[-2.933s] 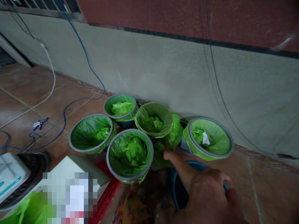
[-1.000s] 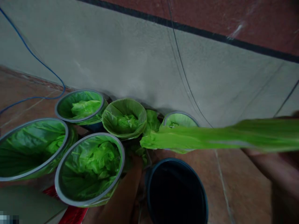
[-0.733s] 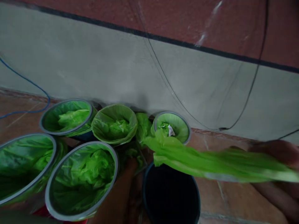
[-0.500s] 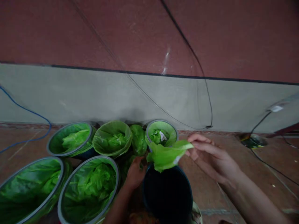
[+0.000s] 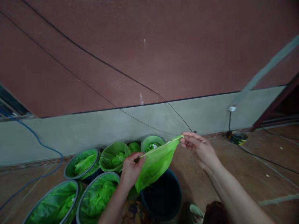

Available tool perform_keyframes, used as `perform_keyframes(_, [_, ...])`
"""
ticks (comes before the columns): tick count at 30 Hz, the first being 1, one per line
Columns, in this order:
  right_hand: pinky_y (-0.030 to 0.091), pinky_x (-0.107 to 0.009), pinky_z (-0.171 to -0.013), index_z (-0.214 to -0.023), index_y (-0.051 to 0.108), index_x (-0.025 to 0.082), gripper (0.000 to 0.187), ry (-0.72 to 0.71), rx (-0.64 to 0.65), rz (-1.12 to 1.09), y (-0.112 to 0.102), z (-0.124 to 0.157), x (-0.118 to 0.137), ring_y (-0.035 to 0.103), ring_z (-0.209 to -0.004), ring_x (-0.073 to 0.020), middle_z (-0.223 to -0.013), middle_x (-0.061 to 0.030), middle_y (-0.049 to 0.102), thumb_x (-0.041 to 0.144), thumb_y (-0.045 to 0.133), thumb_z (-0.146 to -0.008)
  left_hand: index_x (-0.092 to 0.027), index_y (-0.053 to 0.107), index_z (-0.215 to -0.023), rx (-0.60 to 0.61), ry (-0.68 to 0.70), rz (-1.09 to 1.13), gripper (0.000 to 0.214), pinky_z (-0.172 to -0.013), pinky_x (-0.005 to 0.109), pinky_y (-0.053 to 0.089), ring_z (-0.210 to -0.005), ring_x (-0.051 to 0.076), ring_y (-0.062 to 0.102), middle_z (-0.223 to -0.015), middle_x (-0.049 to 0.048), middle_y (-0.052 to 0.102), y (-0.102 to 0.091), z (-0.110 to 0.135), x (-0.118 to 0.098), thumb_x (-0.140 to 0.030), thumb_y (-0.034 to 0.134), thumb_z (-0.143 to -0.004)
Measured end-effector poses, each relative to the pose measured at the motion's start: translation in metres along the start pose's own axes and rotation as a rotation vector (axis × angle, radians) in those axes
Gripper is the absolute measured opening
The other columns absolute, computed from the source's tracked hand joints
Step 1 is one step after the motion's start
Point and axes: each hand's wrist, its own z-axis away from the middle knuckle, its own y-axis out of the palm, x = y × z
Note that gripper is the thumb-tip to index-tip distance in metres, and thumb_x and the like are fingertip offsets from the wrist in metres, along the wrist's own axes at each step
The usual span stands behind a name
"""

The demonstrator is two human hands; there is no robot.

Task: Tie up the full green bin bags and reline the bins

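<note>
Left fingers (image 5: 137, 157) closed in a pinch on one end of the top edge of a bright-green thin plastic bag (image 5: 154, 163). Right fingers (image 5: 188, 140) pinched shut on the other end, thumb against forefinger. Nothing else in either grip.

My left hand (image 5: 130, 170) sits low and close to my body. My right hand (image 5: 199, 148) is higher and further out toward the wall. The edge between them runs as a taut, slanted line, and the rest of the film hangs slack beneath it. I judge that the two-point pull stops such flimsy film from bunching. Whether the mouth is parted at all, I cannot tell.

The bag hangs in the air, not resting on anything. Its lower bulge is over the near-left rim of a round dark-blue plastic bucket (image 5: 179, 193), which stands unlined on the brown tiled floor (image 5: 233, 174) between my forearms.

To the left, five round buckets lined with green plastic (image 5: 153, 135) are packed close together at the foot of the grey-and-maroon wall (image 5: 140, 62). Four have grey rim rings clamping the liner. On one, the liner is simply folded over the lip.

A blue cable (image 5: 48, 149) trails down the wall to the floor at far left. A white plug (image 5: 232, 108) sits low on the wall at right.
</note>
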Motion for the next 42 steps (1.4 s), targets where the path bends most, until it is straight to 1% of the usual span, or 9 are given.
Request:
perform_keyframes(3, [0.052,-0.032,-0.064,-0.088,0.073,0.015,0.028,-0.093,-0.097,0.369,-0.028,0.013,-0.006,0.067,-0.068,-0.0203,-0.069,-0.0055,0.071,0.038,0.070,-0.071,-0.018,0.076,-0.080,-0.062,0.039,-0.109,0.013,-0.072,0.026,0.049,-0.073,0.015,0.064,-0.078,0.0011,0.070,-0.012,0.004,-0.017,-0.025,0.064,-0.080])
perform_keyframes(6, [0.052,-0.040,-0.079,-0.104,0.071,0.016,0.032,-0.322,-0.076,0.822,-0.028,0.041,-0.005,0.068,-0.088,-0.0258,-0.094,-0.0104,0.073,0.034,0.060,-0.079,-0.020,0.076,-0.079,-0.068,0.117,-0.196,0.014,-0.073,0.026,0.049,-0.074,0.014,0.064,-0.078,0.0007,0.069,-0.014,0.013,-0.042,-0.018,0.062,-0.080])
perform_keyframes(9, [0.046,-0.042,-0.098,-0.125,0.063,0.019,0.045,-0.622,0.236,1.026,-0.005,0.071,0.001,0.058,-0.116,-0.0259,-0.125,-0.0118,0.064,0.028,0.062,-0.080,-0.020,0.076,-0.082,-0.035,0.209,-0.270,0.016,-0.069,0.024,0.048,-0.072,0.013,0.063,-0.077,0.0009,0.066,-0.010,0.025,-0.068,-0.016,0.061,-0.082])
perform_keyframes(12, [0.041,-0.041,-0.104,-0.121,0.065,0.022,0.042,-0.736,0.505,1.161,0.022,0.088,0.004,0.055,-0.118,-0.0245,-0.122,-0.0093,0.065,0.021,0.065,-0.079,-0.020,0.076,-0.085,-0.002,0.303,-0.345,0.018,-0.068,0.023,0.047,-0.073,0.013,0.062,-0.078,0.0010,0.064,-0.008,0.038,-0.087,-0.014,0.060,-0.082])
perform_keyframes(17, [0.046,-0.033,-0.089,-0.097,0.074,0.023,0.025,-0.596,0.443,1.283,0.029,0.092,0.003,0.065,-0.092,-0.0208,-0.096,-0.0052,0.073,0.017,0.052,-0.087,-0.021,0.075,-0.091,-0.029,0.321,-0.524,0.023,-0.075,0.024,0.048,-0.080,0.014,0.064,-0.083,0.0016,0.065,-0.024,0.062,-0.087,-0.011,0.057,-0.083])
perform_keyframes(31, [0.049,-0.027,-0.077,-0.090,0.075,0.020,0.032,-0.514,0.121,1.128,-0.023,0.108,0.014,0.067,-0.081,-0.0181,-0.091,-0.0043,0.074,0.010,0.051,-0.072,-0.016,0.069,-0.103,-0.304,-0.222,-0.994,0.031,-0.074,0.034,0.051,-0.086,0.027,0.069,-0.106,0.0137,0.070,-0.092,0.111,-0.011,-0.026,0.045,-0.086])
perform_keyframes(34, [0.049,-0.027,-0.070,-0.087,0.076,0.020,0.030,-0.403,0.038,1.024,-0.041,0.106,0.002,0.067,-0.075,-0.0185,-0.085,-0.0041,0.075,0.016,0.052,-0.070,-0.013,0.070,-0.103,-0.352,-0.343,-0.870,0.036,-0.073,0.038,0.052,-0.083,0.029,0.070,-0.096,0.0166,0.072,-0.105,0.116,0.006,-0.027,0.040,-0.088])
perform_keyframes(38, [0.046,-0.025,-0.057,-0.083,0.076,0.019,0.029,-0.224,0.004,0.953,-0.059,0.091,-0.016,0.065,-0.063,-0.0176,-0.072,-0.0023,0.074,0.017,0.052,-0.067,-0.012,0.070,-0.100,-0.375,-0.546,-0.307,0.035,-0.058,0.030,0.052,-0.059,0.021,0.067,-0.063,0.0060,0.067,-0.103,0.113,0.024,-0.023,0.041,-0.085])
perform_keyframes(42, [0.045,-0.026,-0.051,-0.083,0.076,0.012,0.034,-0.099,0.004,0.887,-0.048,0.079,0.037,0.060,-0.053,-0.0168,-0.062,-0.0040,0.070,0.011,0.050,-0.063,-0.010,0.071,-0.108,-0.423,-0.482,-0.003,0.040,-0.049,0.025,0.048,-0.045,0.014,0.055,-0.055,-0.0004,0.062,-0.111,0.082,-0.023,-0.019,0.045,-0.079])
